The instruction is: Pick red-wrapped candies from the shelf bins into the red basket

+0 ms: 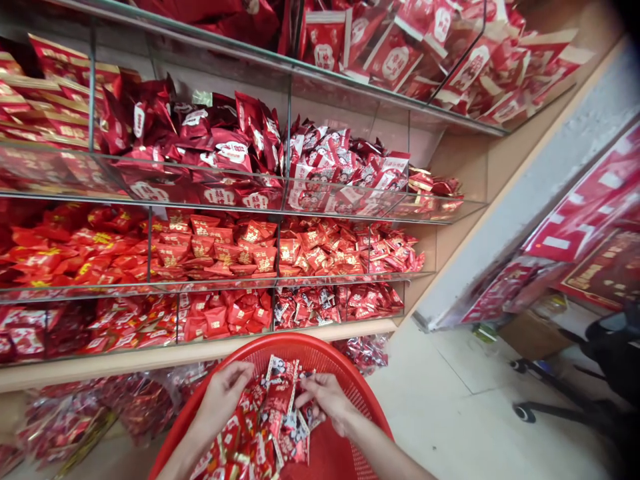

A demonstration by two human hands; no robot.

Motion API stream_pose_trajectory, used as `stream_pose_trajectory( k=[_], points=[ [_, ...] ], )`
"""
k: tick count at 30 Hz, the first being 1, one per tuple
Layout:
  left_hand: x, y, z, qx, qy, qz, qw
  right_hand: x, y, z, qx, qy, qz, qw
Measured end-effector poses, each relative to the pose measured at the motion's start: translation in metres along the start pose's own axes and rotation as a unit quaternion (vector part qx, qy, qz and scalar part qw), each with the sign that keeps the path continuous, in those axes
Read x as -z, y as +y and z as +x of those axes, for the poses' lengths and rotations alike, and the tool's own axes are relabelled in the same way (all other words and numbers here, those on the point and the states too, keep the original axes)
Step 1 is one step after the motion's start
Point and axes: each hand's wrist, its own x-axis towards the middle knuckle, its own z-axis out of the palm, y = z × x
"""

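A round red plastic basket [367, 393] stands below the shelves, holding a heap of small red candy packets [280, 393]. Inside its left rim, my left hand [227, 393] has its fingers curled together beside the heap; whatever they may hold is hidden. At the right side of the heap, my right hand [325, 400] has thumb and fingers closed on a red candy packet [306, 381], partly covered by the fingers. Packets with white and dark prints lie between the two hands, and red-gold ones sit nearer me.
A shelf with glass dividers [289, 133] rises in front, its compartments full of red packets. Plastic bags of packets [145, 407] lie under the lowest board. At right are tiled floor [450, 413], a wheeled chair base [555, 407] and a cardboard box [530, 333].
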Motion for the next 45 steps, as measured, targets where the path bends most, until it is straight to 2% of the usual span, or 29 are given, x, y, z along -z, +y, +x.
stream_pose_trajectory(
  k=[3, 6, 8, 10, 12, 14, 15, 17, 22, 26, 31, 34, 36, 38, 40, 42, 45],
  points=[
    [0.006, -0.001, 0.004, -0.014, 0.022, 0.015, 1.0, 0.017, -0.007, -0.002, 0.049, 0.009, -0.037, 0.998],
    [0.023, -0.008, 0.016, -0.041, 0.063, 0.054, 0.996, 0.041, -0.03, 0.005, 0.132, 0.064, -0.096, 0.984],
    [0.036, -0.018, 0.026, -0.051, 0.097, 0.097, 0.989, 0.056, -0.055, 0.013, 0.2, 0.135, -0.165, 0.956],
    [0.046, -0.031, 0.035, -0.037, 0.129, 0.162, 0.978, 0.067, -0.08, 0.024, 0.255, 0.211, -0.269, 0.904],
    [0.051, -0.044, 0.04, -0.022, 0.13, 0.214, 0.968, 0.072, -0.102, 0.037, 0.258, 0.273, -0.386, 0.842],
    [0.051, -0.055, 0.041, -0.029, 0.105, 0.23, 0.967, 0.071, -0.118, 0.051, 0.219, 0.306, -0.478, 0.794],
    [0.05, -0.059, 0.04, -0.037, 0.093, 0.231, 0.968, 0.069, -0.123, 0.059, 0.195, 0.312, -0.504, 0.781],
    [0.048, -0.063, 0.038, -0.046, 0.077, 0.236, 0.968, 0.066, -0.129, 0.073, 0.163, 0.314, -0.527, 0.773],
    [0.046, -0.063, 0.035, -0.025, 0.062, 0.255, 0.965, 0.066, -0.127, 0.099, 0.131, 0.319, -0.506, 0.79],
    [0.045, -0.06, 0.033, -0.02, 0.059, 0.269, 0.961, 0.074, -0.12, 0.105, 0.136, 0.329, -0.473, 0.806],
    [0.047, -0.067, 0.037, -0.02, 0.052, 0.241, 0.969, 0.084, -0.111, 0.084, 0.188, 0.34, -0.426, 0.817],
    [0.049, -0.065, 0.039, -0.031, 0.073, 0.193, 0.978, 0.087, -0.1, 0.052, 0.265, 0.31, -0.298, 0.863],
    [0.045, -0.049, 0.035, -0.04, 0.093, 0.187, 0.977, 0.085, -0.09, 0.026, 0.293, 0.268, -0.164, 0.903],
    [0.032, -0.022, 0.026, -0.071, 0.088, 0.216, 0.97, 0.076, -0.08, -0.001, 0.278, 0.226, -0.073, 0.931],
    [0.009, 0.011, 0.014, -0.132, 0.029, 0.238, 0.962, 0.06, -0.07, -0.025, 0.255, 0.186, -0.034, 0.948],
    [-0.019, 0.041, 0.0, -0.192, -0.058, 0.265, 0.943, 0.04, -0.062, -0.045, 0.245, 0.142, -0.022, 0.959],
    [-0.058, 0.064, -0.019, -0.226, -0.184, 0.287, 0.913, 0.016, -0.046, -0.067, 0.237, 0.111, -0.005, 0.965]
  ],
)
